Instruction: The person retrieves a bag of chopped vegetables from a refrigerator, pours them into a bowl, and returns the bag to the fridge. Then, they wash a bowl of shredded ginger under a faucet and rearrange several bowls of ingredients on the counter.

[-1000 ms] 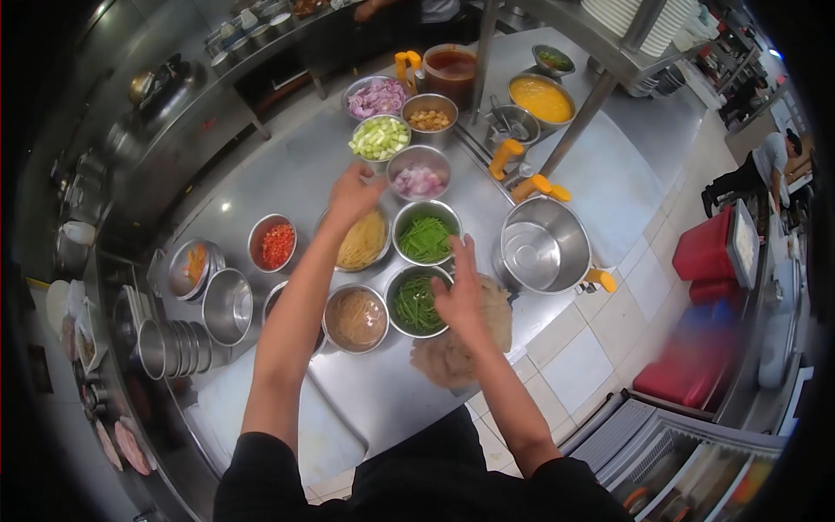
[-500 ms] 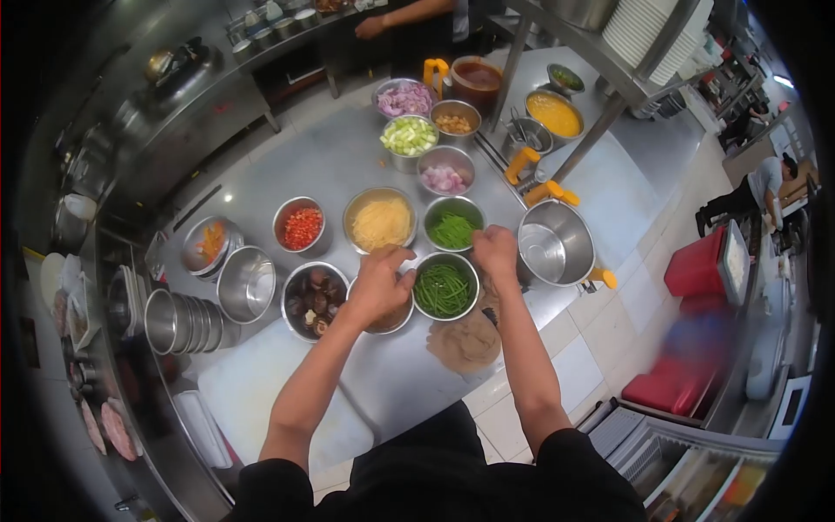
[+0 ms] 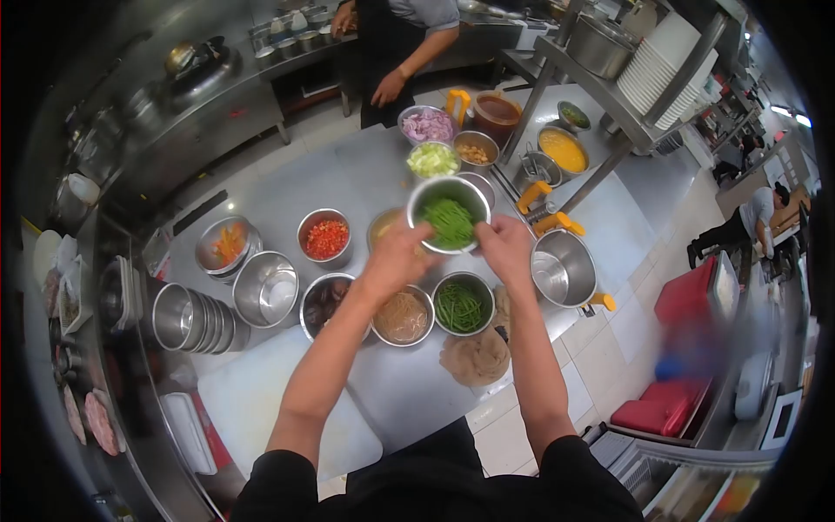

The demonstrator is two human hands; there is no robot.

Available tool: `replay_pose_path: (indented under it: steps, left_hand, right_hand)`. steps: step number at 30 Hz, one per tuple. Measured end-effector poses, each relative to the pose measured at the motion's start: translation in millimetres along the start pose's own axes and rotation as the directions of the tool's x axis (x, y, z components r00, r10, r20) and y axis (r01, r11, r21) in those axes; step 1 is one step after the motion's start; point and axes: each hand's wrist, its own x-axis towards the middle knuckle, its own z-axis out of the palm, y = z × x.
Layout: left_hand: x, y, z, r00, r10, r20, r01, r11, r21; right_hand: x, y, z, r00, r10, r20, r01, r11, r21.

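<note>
A steel bowl [image 3: 475, 197] of chopped greens [image 3: 449, 223] is held between my two hands, above the table. My left hand [image 3: 393, 258] grips its left side, blurred a little by motion. Closed on the lower right rim is my right hand [image 3: 504, 247]. Below my hands stand a bowl of long green stalks [image 3: 463, 306] and a bowl of thin brownish strands [image 3: 403, 317]. Dark mushrooms [image 3: 323, 300] fill another bowl beside my left forearm. A bowl of pale yellow shreds [image 3: 379, 228] is mostly hidden behind my left hand.
Chopped red peppers [image 3: 326, 239], an unfilled steel bowl [image 3: 265, 289] and stacked pots [image 3: 193, 319] stand left. A pot [image 3: 564, 270] and brown cloth [image 3: 476, 357] are at right. A white cutting board [image 3: 278, 400] lies near me. A co-worker [image 3: 409, 52] stands across the table.
Both hands have taken hold of the bowl of chopped greens and lifted it off the table. The co-worker across the table has come further into view.
</note>
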Motion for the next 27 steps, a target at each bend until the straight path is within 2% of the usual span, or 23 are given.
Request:
replay_pose_path:
  steps: [1, 2, 4, 5, 6, 7, 9, 11, 12, 13, 14, 15, 16, 17, 19, 20, 24, 26, 27]
  left_hand:
    - [5.0, -12.8, -3.7, 0.999, 0.022, 0.025, -0.022, 1.000, -0.010]
    - [8.3, -24.3, -5.8, 0.985, -0.169, 0.021, 0.167, 0.984, 0.063]
    - [27.6, -41.1, -20.0, 0.970, -0.235, -0.065, 0.242, 0.961, 0.131]
    - [37.0, -53.3, -23.6, 0.938, -0.328, -0.112, 0.343, 0.926, 0.160]
    - [41.9, -87.7, -19.1, 0.943, -0.262, -0.208, 0.296, 0.943, 0.155]
    - [47.1, -108.7, -19.0, 0.939, -0.244, -0.244, 0.308, 0.911, 0.274]
    - [57.0, -139.1, -14.3, 0.934, -0.256, -0.249, 0.323, 0.902, 0.288]
    - [56.2, -172.0, -1.0, 0.883, -0.418, -0.211, 0.464, 0.843, 0.272]
    - [53.9, -178.7, 4.8, 0.878, -0.436, -0.197, 0.476, 0.836, 0.272]
    - [52.9, -183.8, 9.2, 0.843, -0.516, -0.151, 0.538, 0.802, 0.259]
    - [51.8, -188.3, 12.2, 0.801, -0.590, -0.106, 0.595, 0.763, 0.251]
    - [51.3, -192.1, 14.3, 0.795, -0.598, -0.102, 0.602, 0.757, 0.253]
    - [49.1, -195.1, 16.6, 0.838, -0.533, -0.116, 0.541, 0.789, 0.291]
    - [44.3, -197.1, 19.3, 0.876, -0.465, -0.124, 0.479, 0.814, 0.329]
    - [44.7, -177.2, 12.9, 0.869, -0.486, -0.099, 0.489, 0.805, 0.337]
    - [46.4, -166.1, 9.2, 0.866, -0.492, -0.086, 0.489, 0.801, 0.345]
    - [27.5, -141.5, -5.4, 0.867, -0.480, -0.131, 0.493, 0.791, 0.362]
    - [14.2, -108.2, -15.4, 0.835, -0.527, -0.158, 0.549, 0.821, 0.156]
    - [5.0, -91.6, -20.5, 0.835, -0.526, -0.163, 0.548, 0.821, 0.159]
  right_hand:
    - [10.5, -1.4, 12.3, 0.995, -0.073, 0.062, 0.068, 0.995, 0.079]
    - [20.8, -0.7, 20.6, 0.982, -0.148, 0.113, 0.129, 0.978, 0.163]
    - [34.7, 7.4, 25.6, 0.980, -0.186, 0.075, 0.167, 0.964, 0.206]
    - [39.6, 13.4, 23.9, 0.971, -0.234, 0.044, 0.218, 0.949, 0.230]
    - [39.7, 20.5, 14.7, 0.981, -0.192, 0.022, 0.185, 0.967, 0.175]
    - [40.5, 36.7, 8.0, 0.984, -0.178, 0.023, 0.172, 0.970, 0.172]
    - [41.9, 73.6, -2.2, 0.998, -0.050, -0.047, 0.045, 0.993, -0.114]
    - [29.4, 85.1, -12.7, 1.000, 0.028, -0.010, -0.029, 0.991, -0.128]
    - [19.8, 79.7, -17.6, 0.995, 0.083, 0.051, -0.075, 0.988, -0.134]
    - [12.5, 77.0, -21.0, 0.985, 0.133, 0.111, -0.117, 0.983, -0.139]
    - [4.5, 79.4, -23.1, 0.983, 0.145, 0.116, -0.128, 0.982, -0.142]
    - [-3.9, 81.7, -24.9, 0.972, 0.094, 0.217, -0.065, 0.988, -0.141]
    - [-10.3, 82.9, -26.7, 0.948, 0.045, 0.315, -0.004, 0.991, -0.132]
    - [-14.9, 83.0, -28.3, 0.945, 0.059, 0.321, -0.017, 0.991, -0.134]
    - [-21.5, 80.4, -30.6, 0.872, 0.080, 0.483, 0.042, 0.971, -0.237]
    - [-22.5, 87.5, -29.2, 0.858, 0.111, 0.502, 0.012, 0.972, -0.235]
    - [-19.8, 93.7, -17.5, 0.866, 0.076, 0.495, 0.060, 0.966, -0.253]
    - [-15.5, 96.3, -13.4, 0.916, -0.024, 0.401, 0.140, 0.955, -0.261]
    - [-12.3, 98.8, -11.7, 0.915, -0.029, 0.403, 0.144, 0.956, -0.256]
